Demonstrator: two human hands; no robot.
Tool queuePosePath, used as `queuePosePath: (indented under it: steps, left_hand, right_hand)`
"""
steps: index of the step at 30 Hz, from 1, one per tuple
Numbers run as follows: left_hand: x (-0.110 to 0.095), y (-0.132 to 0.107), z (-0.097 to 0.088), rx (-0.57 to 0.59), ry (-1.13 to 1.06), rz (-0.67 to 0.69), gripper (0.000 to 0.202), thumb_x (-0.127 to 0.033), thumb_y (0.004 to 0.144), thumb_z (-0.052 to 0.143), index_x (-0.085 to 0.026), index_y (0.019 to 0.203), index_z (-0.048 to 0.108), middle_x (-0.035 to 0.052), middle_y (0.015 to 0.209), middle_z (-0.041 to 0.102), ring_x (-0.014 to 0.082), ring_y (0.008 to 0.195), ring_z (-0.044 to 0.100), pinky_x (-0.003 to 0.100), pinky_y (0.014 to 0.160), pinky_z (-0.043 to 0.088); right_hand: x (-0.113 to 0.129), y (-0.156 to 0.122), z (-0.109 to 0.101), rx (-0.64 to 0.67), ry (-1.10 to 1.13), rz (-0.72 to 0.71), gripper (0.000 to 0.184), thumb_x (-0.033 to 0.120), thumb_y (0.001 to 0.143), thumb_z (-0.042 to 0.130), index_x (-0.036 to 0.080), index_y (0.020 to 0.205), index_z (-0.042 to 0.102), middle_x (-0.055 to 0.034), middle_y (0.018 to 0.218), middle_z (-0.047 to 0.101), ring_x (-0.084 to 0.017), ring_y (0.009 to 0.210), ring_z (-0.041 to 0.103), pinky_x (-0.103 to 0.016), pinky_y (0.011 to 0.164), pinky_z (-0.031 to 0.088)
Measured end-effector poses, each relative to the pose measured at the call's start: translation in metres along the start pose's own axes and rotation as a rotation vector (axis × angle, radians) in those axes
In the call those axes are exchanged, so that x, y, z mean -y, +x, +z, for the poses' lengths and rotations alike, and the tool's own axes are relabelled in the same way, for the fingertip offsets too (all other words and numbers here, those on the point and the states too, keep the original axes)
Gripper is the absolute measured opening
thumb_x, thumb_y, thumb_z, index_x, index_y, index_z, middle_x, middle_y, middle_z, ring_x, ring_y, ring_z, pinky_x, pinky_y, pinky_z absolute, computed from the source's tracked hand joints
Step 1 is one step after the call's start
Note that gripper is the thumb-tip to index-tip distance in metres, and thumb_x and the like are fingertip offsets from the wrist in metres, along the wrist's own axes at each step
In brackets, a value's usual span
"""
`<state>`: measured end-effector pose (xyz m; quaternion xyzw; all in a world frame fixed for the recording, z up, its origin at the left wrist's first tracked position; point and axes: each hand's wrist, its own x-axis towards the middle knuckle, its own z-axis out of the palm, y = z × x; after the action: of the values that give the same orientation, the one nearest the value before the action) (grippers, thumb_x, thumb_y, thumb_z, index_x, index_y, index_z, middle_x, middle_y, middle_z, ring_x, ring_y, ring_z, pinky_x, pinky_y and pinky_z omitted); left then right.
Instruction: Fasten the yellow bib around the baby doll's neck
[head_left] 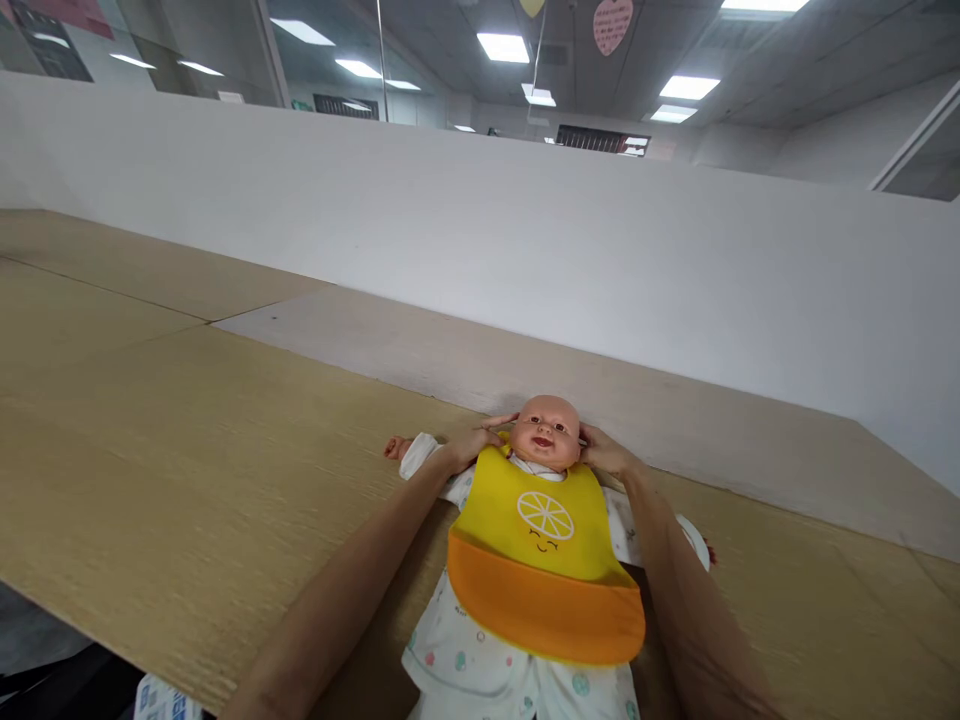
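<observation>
A baby doll (550,425) lies on its back on the wooden table, its head toward the wall and its arms spread. Over its chest is a yellow bib (491,500) with a citrus slice, a smiling face and an orange pocket (544,605) along the bottom. My left hand (476,442) is at the side of the doll's neck, fingers closed at the bib's neck strap. On the opposite side, my right hand (606,452) is bent in against the head and neck. Its fingertips are hidden behind the head, with whatever they hold.
The wooden table (187,450) stretches left and right, with a pale strip (420,350) along the white wall (450,220). Windows rise above the wall. A white packet with blue print (161,698) shows below the table's front edge at lower left.
</observation>
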<state>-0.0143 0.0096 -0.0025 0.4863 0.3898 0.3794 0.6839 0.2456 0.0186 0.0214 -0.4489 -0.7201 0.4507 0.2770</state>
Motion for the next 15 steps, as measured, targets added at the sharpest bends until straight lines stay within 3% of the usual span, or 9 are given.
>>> queuePosePath:
  steps: [5, 10, 13, 15]
  left_hand:
    - [0.001, 0.000, -0.001, -0.003, 0.036, 0.027, 0.073, -0.011, 0.059, 0.062, -0.017, 0.132, 0.053, 0.0089, 0.115, 0.068, 0.0225, 0.098, 0.063, 0.029, 0.079, 0.047]
    - [0.002, 0.000, -0.007, 0.011, 0.129, 0.065, 0.072, -0.012, 0.061, 0.062, -0.021, 0.132, 0.053, 0.0069, 0.125, 0.062, 0.0211, 0.094, 0.061, 0.027, 0.071, 0.046]
    - [0.004, 0.000, -0.010, 0.038, 0.174, 0.069, 0.073, -0.013, 0.063, 0.063, -0.023, 0.134, 0.050, 0.0051, 0.109, 0.068, 0.0161, 0.077, 0.059, 0.025, 0.063, 0.043]
    - [0.004, 0.000, -0.012, 0.073, 0.206, 0.090, 0.074, -0.017, 0.066, 0.066, -0.023, 0.137, 0.046, 0.0013, 0.085, 0.068, 0.0125, 0.065, 0.054, 0.023, 0.059, 0.040]
  right_hand:
    - [-0.011, 0.004, 0.004, -0.008, 0.045, 0.008, 0.059, 0.029, 0.073, 0.065, 0.014, 0.128, 0.050, -0.0135, 0.134, 0.051, -0.026, 0.123, 0.049, -0.039, 0.105, 0.040]
    - [-0.018, 0.012, 0.010, -0.052, 0.284, 0.044, 0.058, 0.026, 0.065, 0.071, 0.015, 0.121, 0.056, -0.0131, 0.132, 0.052, -0.027, 0.122, 0.050, -0.038, 0.105, 0.042]
    - [-0.018, 0.020, 0.016, -0.072, 0.371, 0.120, 0.046, 0.034, 0.074, 0.060, 0.015, 0.116, 0.059, -0.0147, 0.130, 0.054, -0.028, 0.117, 0.055, -0.041, 0.098, 0.047]
    - [-0.018, 0.024, 0.019, -0.074, 0.411, 0.150, 0.043, 0.040, 0.080, 0.047, 0.015, 0.113, 0.060, -0.0155, 0.127, 0.056, -0.027, 0.114, 0.058, -0.041, 0.095, 0.049]
